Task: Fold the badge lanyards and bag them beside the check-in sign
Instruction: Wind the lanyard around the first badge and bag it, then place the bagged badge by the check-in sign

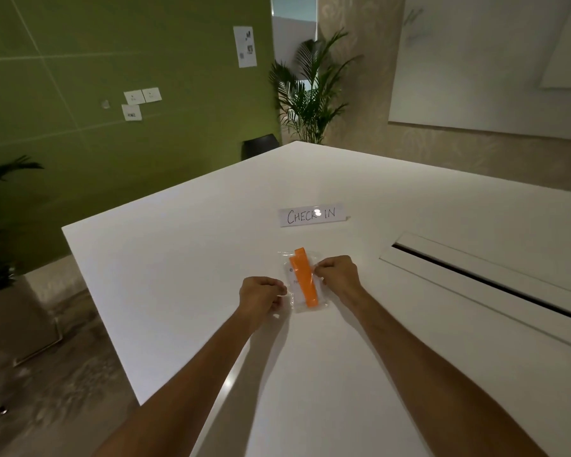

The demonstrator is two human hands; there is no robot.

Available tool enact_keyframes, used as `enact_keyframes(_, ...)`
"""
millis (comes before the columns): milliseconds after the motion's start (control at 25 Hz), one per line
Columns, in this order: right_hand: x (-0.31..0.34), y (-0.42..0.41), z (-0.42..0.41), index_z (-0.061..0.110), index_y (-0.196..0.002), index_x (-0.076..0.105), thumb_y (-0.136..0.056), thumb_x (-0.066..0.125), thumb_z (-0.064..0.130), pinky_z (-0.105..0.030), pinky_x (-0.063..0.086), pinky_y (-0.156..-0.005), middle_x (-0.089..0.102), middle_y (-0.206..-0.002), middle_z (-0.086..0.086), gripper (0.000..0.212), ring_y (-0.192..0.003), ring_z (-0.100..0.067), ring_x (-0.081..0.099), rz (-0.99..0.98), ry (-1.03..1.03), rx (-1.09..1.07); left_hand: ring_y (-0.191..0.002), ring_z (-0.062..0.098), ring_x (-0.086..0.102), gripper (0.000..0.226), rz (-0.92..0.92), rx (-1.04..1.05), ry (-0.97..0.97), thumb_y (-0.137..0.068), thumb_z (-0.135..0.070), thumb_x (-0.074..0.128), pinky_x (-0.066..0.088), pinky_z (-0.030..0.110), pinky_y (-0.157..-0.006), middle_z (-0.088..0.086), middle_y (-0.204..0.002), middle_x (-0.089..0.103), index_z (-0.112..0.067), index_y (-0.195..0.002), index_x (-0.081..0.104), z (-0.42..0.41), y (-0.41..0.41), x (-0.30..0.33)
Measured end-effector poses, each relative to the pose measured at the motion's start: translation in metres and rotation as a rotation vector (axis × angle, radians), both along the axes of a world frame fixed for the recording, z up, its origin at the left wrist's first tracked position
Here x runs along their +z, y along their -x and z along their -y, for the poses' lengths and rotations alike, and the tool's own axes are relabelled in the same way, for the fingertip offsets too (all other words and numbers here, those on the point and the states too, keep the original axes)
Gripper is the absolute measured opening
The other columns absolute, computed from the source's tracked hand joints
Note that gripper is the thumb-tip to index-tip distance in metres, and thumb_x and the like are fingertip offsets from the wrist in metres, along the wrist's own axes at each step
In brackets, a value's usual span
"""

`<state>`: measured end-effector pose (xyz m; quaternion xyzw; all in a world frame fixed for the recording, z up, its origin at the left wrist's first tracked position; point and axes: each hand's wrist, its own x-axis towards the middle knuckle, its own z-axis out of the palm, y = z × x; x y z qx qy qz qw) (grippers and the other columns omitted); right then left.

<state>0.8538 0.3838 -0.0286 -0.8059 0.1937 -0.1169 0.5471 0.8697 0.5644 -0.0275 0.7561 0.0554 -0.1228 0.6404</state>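
While the orange lanyard already lies folded inside the clear bag, the bag rests on the white table, a little nearer than the check-in sign. Both hands are curled narrow: the left hand pinches the bag's near left edge, the right hand its right edge. I judge the work almost finished; perhaps only sealing remains, and no other lanyards are visible.
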Motion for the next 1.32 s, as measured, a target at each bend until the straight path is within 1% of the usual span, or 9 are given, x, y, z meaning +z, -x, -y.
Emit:
enact_keyframes(80, -0.003, -0.013, -0.004, 0.01, -0.085, 0.077, -0.075, 0.069, 0.011, -0.032, 0.054, -0.08, 0.075, -0.088, -0.005, 0.013, -0.086, -0.021, 0.068, -0.026, 0.035, -0.013, -0.052, 0.024, 0.058, 0.01, 0.011, 0.007, -0.031, -0.072, 0.009, 0.069, 0.05, 0.028, -0.05, 0.017, -0.07, 0.066, 0.001, -0.077, 0.072, -0.001, -0.012, -0.004)
enact_keyframes(200, -0.003, -0.027, -0.01, 0.017, -0.076, 0.077, -0.072, 0.067, 0.013, -0.022, 0.048, -0.066, 0.072, -0.075, 0.001, 0.011, -0.077, -0.018, 0.068, -0.082, 0.066, -0.052, -0.053, 0.027, 0.058, 0.01, 0.033, 0.02, -0.052, -0.069, 0.01, 0.069, 0.054, 0.031, -0.053, 0.019, -0.068, 0.067, 0.0, -0.072, 0.072, 0.0, -0.027, -0.007)
enact_keyframes(360, -0.005, -0.038, -0.014, 0.014, -0.069, 0.074, -0.071, 0.063, 0.015, -0.023, 0.043, -0.056, 0.069, -0.064, 0.0, 0.012, -0.067, -0.022, 0.064, -0.125, 0.198, -0.04, -0.051, 0.025, 0.058, 0.01, 0.056, 0.014, -0.082, -0.068, 0.006, 0.073, 0.056, 0.034, -0.058, 0.016, -0.062, 0.065, -0.004, -0.069, 0.072, -0.003, -0.04, -0.009)
enact_keyframes(480, -0.006, -0.039, -0.015, 0.013, -0.071, 0.075, -0.074, 0.066, 0.019, -0.025, 0.045, -0.06, 0.072, -0.073, -0.005, 0.011, -0.07, -0.023, 0.064, -0.15, 0.245, -0.044, -0.045, 0.018, 0.057, 0.01, 0.087, 0.004, -0.148, -0.068, 0.001, 0.076, 0.052, 0.025, -0.049, 0.009, -0.054, 0.064, -0.008, -0.065, 0.073, -0.007, -0.046, -0.012)
enact_keyframes(680, 0.0, -0.033, -0.008, 0.01, -0.081, 0.076, -0.077, 0.071, 0.029, -0.028, 0.05, -0.072, 0.074, -0.084, -0.01, 0.02, -0.083, -0.026, 0.067, -0.159, 0.268, -0.042, -0.046, 0.024, 0.059, 0.011, 0.096, 0.003, -0.205, -0.068, -0.007, 0.077, 0.056, 0.034, -0.06, 0.016, -0.058, 0.068, -0.007, -0.059, 0.072, -0.012, -0.049, -0.011)
enact_keyframes(840, 0.013, -0.012, 0.007, 0.012, -0.089, 0.075, -0.078, 0.072, 0.033, -0.028, 0.049, -0.078, 0.073, -0.094, -0.008, 0.025, -0.093, -0.025, 0.066, -0.147, 0.286, -0.086, -0.053, 0.023, 0.057, 0.018, 0.246, 0.04, -0.334, -0.073, -0.017, 0.068, 0.046, 0.025, -0.058, 0.004, -0.054, 0.063, -0.015, -0.055, 0.067, -0.012, -0.044, 0.0)
enact_keyframes(920, 0.023, 0.006, 0.019, 0.013, -0.088, 0.075, -0.079, 0.071, 0.033, -0.029, 0.051, -0.08, 0.073, -0.095, -0.006, 0.022, -0.094, -0.024, 0.066, -0.129, 0.308, -0.101, -0.06, 0.024, 0.05, 0.016, 0.336, 0.039, -0.385, -0.077, -0.019, 0.063, 0.04, 0.027, -0.06, 0.006, -0.06, 0.058, -0.016, -0.062, 0.067, -0.005, -0.037, 0.01)
enact_keyframes(1000, 0.034, 0.026, 0.034, 0.015, -0.086, 0.075, -0.079, 0.07, 0.032, -0.03, 0.052, -0.082, 0.074, -0.095, -0.005, 0.019, -0.094, -0.024, 0.066, -0.105, 0.333, -0.134, -0.066, 0.022, 0.056, 0.016, 0.428, 0.016, -0.395, -0.081, -0.02, 0.061, 0.04, 0.025, -0.063, 0.005, -0.07, 0.066, -0.013, -0.074, 0.073, 0.009, -0.027, 0.02)
enact_keyframes(1320, 0.054, 0.137, 0.096, 0.019, -0.092, 0.075, -0.081, 0.064, 0.029, -0.034, 0.054, -0.082, 0.071, -0.102, -0.005, 0.018, -0.098, -0.026, 0.065, -0.058, 0.467, -0.354, -0.092, 0.017, 0.065, 0.016, 0.694, -0.19, -0.237, -0.086, -0.021, 0.062, 0.04, 0.017, -0.078, 0.002, -0.098, 0.074, -0.013, -0.092, 0.074, 0.096, 0.047, 0.046)
